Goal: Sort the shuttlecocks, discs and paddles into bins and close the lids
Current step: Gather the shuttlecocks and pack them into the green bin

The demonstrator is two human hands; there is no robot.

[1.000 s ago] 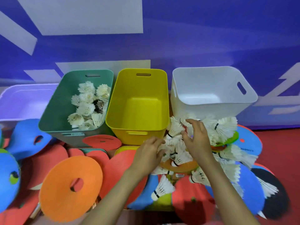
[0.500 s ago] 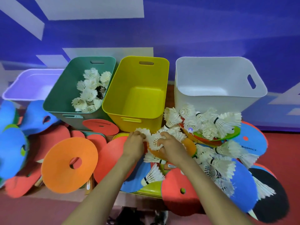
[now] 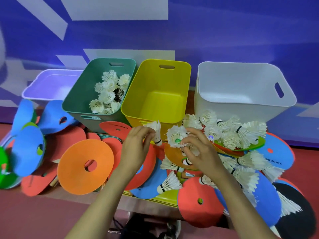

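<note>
Only the person's arms show, both coming in from the bottom edge of the frame. The left hand (image 3: pixel 136 147), just left of centre, is bare, and so is the right hand (image 3: pixel 198 152), just right of centre. The left forearm (image 3: pixel 103 200) and the right forearm (image 3: pixel 241 204) are uncovered from the wrist down to the frame's edge, slim and smooth. Between them at bottom centre sits a dark, blurred shape (image 3: pixel 148 226); whether it is clothing or footwear cannot be told.
</note>
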